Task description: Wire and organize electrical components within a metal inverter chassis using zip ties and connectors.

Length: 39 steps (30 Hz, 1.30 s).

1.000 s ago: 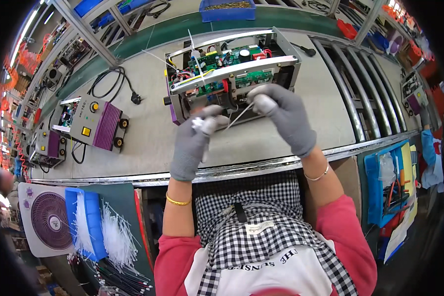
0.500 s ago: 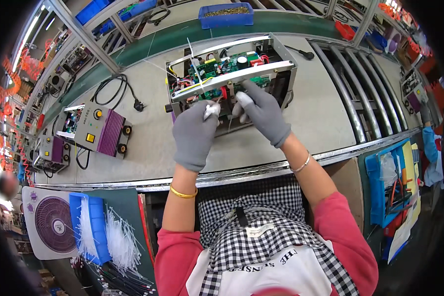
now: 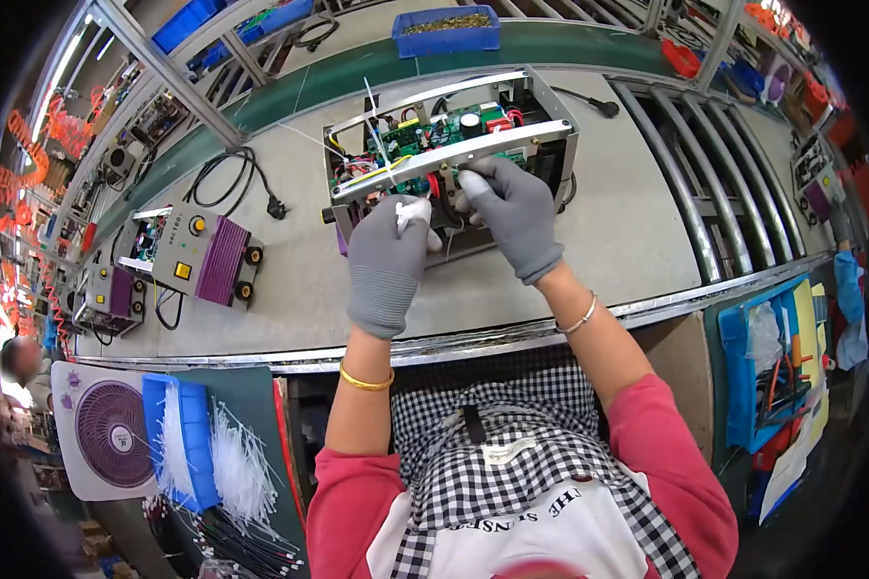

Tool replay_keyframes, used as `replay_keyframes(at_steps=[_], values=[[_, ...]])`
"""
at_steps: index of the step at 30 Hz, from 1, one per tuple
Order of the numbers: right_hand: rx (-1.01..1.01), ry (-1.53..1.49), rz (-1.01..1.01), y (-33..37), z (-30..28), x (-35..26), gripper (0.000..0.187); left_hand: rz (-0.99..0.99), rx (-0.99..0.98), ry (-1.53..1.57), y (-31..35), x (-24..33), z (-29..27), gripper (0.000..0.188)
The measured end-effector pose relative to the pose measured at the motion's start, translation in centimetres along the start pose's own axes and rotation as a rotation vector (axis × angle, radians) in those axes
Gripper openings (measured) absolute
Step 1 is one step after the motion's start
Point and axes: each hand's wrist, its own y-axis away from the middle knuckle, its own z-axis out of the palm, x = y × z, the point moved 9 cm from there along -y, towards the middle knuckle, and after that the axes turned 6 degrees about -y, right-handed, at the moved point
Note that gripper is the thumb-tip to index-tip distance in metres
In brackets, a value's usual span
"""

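Note:
An open machine chassis [image 3: 483,145] with silver rails, green circuit boards [image 3: 438,128] and bundled wires lies in front of me. A white cable tie [image 3: 378,135] sticks up from its left part. At the near side, my left hand [image 3: 390,253] in a grey glove with whitish fingertips is closed, thumb against fingers, by a red ring-shaped part. What it pinches is hidden. Just to the right, my right hand [image 3: 518,217], also gloved, reaches under the near rail with thumb and fingers pressed together. Whatever lies between them is too small to make out.
On the left stand a purple-and-grey machine [image 3: 198,254] and a smaller similar one [image 3: 106,296]. A black power plug [image 3: 276,207] lies beside them. Metal rollers [image 3: 705,183] are at right. A blue bin [image 3: 183,444] of white cable ties and a fan [image 3: 116,434] sit lower left.
My right hand has shifted slightly left and its fingers have curled in closer to the near rail. My left hand has moved slightly right, still closed. The chassis stays in place.

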Motion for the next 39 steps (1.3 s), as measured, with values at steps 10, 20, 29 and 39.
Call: replay_keyframes(at_steps=[10, 20, 29, 39], values=[[-0.099, 0.303, -0.194, 1.7, -1.2, -3.0, 0.017, -0.277, -0.217, 0.479, -0.5, -2.1, 2.8, 0.028], [-0.105, 0.284, -0.345, 2.3, 0.1, -3.4, 0.015, -0.339, -0.059, 0.507, 0.0, -1.8, 2.7, 0.026], [0.065, 0.381, -0.503, 2.8, 0.8, -4.1, 0.012, -0.378, -0.033, 0.541, 0.1, -2.3, 3.2, 0.027], [0.015, 0.471, -0.501, 2.6, 0.6, -4.2, 0.011, -0.222, -0.182, 0.377, 0.3, -1.0, 2.8, 0.026]])
